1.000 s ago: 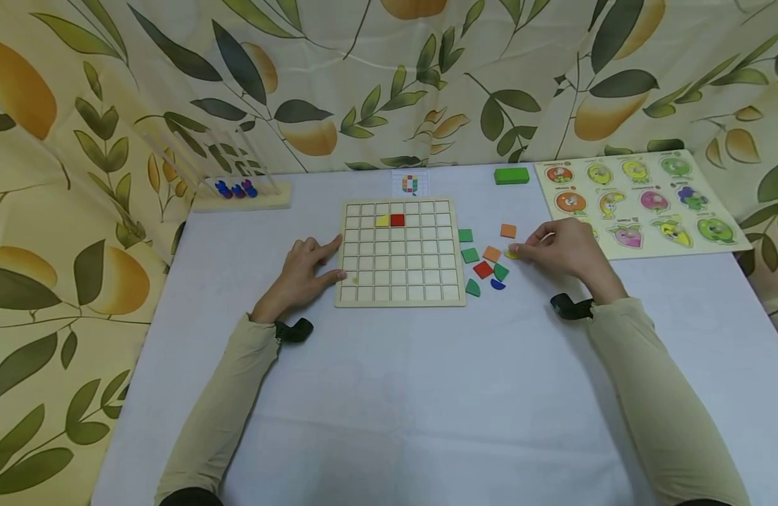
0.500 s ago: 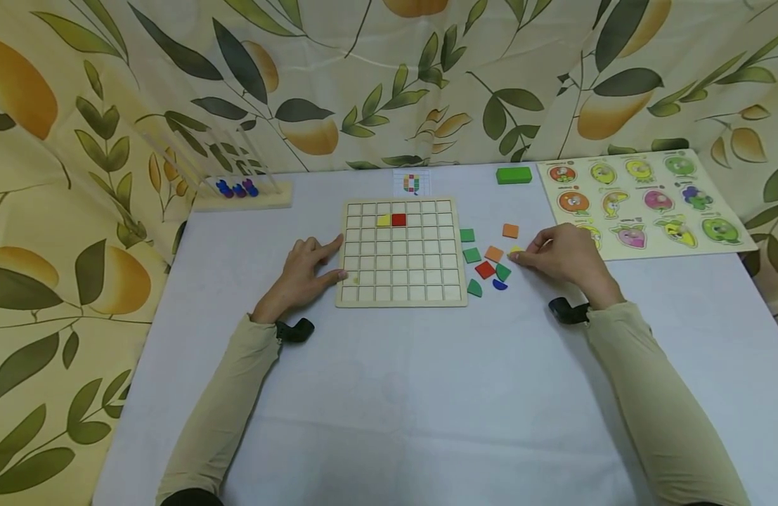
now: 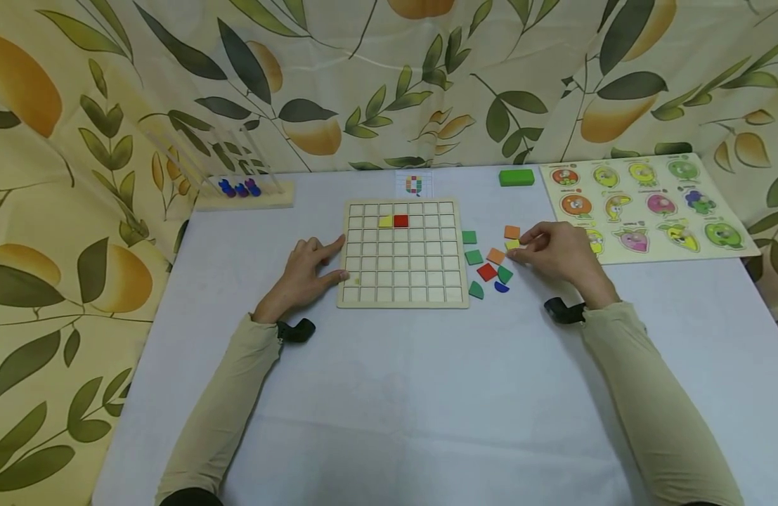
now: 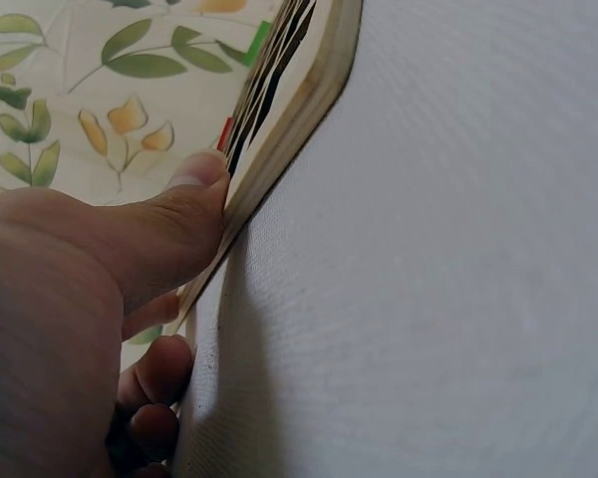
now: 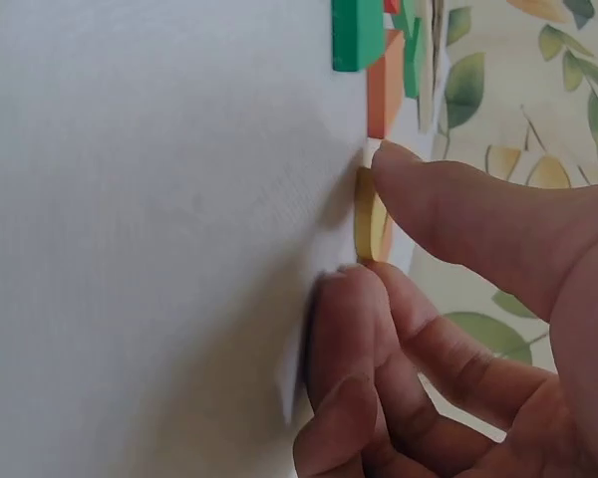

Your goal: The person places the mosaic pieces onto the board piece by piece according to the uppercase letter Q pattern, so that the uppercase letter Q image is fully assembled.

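My left hand (image 3: 305, 270) rests at the left edge of the wooden grid board (image 3: 403, 301), thumb and index finger touching its side. In the left wrist view, the thumb (image 4: 184, 224) presses the board's rim (image 4: 304, 110). A yellow tile (image 3: 385, 221) and a red tile (image 3: 401, 221) sit side by side in the grid. Right of the board, my right hand (image 3: 556, 253) pinches another yellow tile (image 3: 512, 244) on the table; the right wrist view shows this tile (image 5: 369, 214) between thumb and index finger.
Several loose tiles lie around the pinched one, including an orange square (image 3: 511, 231), a red square (image 3: 487, 272) and a blue piece (image 3: 501, 287). Behind are a pattern card (image 3: 414, 185), a green block (image 3: 516, 178), a fruit puzzle board (image 3: 654, 225) and a bead stand (image 3: 246, 200).
The right hand has shifted slightly left, and the yellow tile at its fingertips has slid a little away, nearer the orange square. The left hand stays at the board's edge.
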The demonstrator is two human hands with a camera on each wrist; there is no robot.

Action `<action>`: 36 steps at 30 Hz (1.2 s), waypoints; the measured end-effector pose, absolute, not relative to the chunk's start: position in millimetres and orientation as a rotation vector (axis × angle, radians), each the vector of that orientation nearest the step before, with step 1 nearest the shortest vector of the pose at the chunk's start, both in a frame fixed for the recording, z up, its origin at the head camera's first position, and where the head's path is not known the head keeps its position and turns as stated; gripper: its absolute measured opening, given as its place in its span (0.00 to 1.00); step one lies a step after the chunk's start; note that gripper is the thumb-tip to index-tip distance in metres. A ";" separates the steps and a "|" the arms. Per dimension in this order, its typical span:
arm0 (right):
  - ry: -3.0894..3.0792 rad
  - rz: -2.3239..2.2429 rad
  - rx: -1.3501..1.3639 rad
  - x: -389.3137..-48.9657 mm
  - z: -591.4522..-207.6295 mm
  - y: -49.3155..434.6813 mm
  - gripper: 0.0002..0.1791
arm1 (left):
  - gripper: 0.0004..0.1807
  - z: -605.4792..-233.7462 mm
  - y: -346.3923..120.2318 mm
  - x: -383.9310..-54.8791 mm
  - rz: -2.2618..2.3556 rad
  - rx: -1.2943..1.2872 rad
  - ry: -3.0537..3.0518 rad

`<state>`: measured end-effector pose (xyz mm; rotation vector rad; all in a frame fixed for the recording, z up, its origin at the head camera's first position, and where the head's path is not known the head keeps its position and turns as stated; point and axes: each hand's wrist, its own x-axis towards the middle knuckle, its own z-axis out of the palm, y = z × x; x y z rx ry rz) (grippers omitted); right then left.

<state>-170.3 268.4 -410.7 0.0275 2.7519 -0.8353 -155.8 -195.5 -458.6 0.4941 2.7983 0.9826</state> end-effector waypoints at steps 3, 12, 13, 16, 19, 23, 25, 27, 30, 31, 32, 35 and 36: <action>2.759 -0.848 0.004 -171.5 -411.6 265.2 0.24 | 0.41 -458.8 -195.7 -156.1 0.978 0.502 2.804; 2.754 -0.842 -0.056 -175.9 -413.0 260.5 0.22 | 0.41 -459.6 -196.6 -156.4 0.969 0.503 2.813; 2.752 -0.839 -0.057 -176.6 -413.6 260.0 0.23 | 0.41 -459.7 -196.7 -156.5 0.968 0.503 2.815; 2.749 -0.835 -0.061 -178.0 -413.5 258.2 0.24 | 0.41 -460.2 -196.8 -156.5 0.970 0.510 2.820; 2.742 -0.827 -0.067 -179.6 -413.1 256.9 0.23 | 0.41 -460.4 -196.5 -156.4 0.979 0.514 2.820; 2.715 -0.808 -0.095 -180.9 -412.2 255.6 0.22 | 0.41 -459.6 -196.0 -156.0 0.987 0.506 2.815; 2.704 -0.792 -0.124 -181.5 -412.2 254.7 0.22 | 0.41 -458.6 -195.8 -155.9 0.987 0.501 2.813; 2.697 -0.785 -0.149 -181.8 -412.3 253.6 0.21 | 0.41 -457.8 -195.7 -156.1 0.984 0.499 2.811; 2.689 -0.786 -0.164 -181.5 -411.3 253.2 0.21 | 0.41 -458.2 -195.9 -157.0 0.972 0.498 2.812; 2.690 -0.793 -0.163 -181.4 -411.0 253.3 0.22 | 0.41 -458.4 -195.9 -157.3 0.968 0.497 2.813; 2.692 -0.806 -0.163 -181.3 -410.4 253.1 0.22 | 0.41 -458.5 -195.9 -157.5 0.964 0.498 2.814; 2.706 -0.859 -0.175 -181.8 -409.0 251.9 0.23 | 0.41 -458.9 -195.6 -157.2 0.960 0.494 2.812; 2.714 -0.882 -0.182 -182.5 -408.8 250.6 0.23 | 0.41 -459.0 -195.5 -157.0 0.961 0.493 2.813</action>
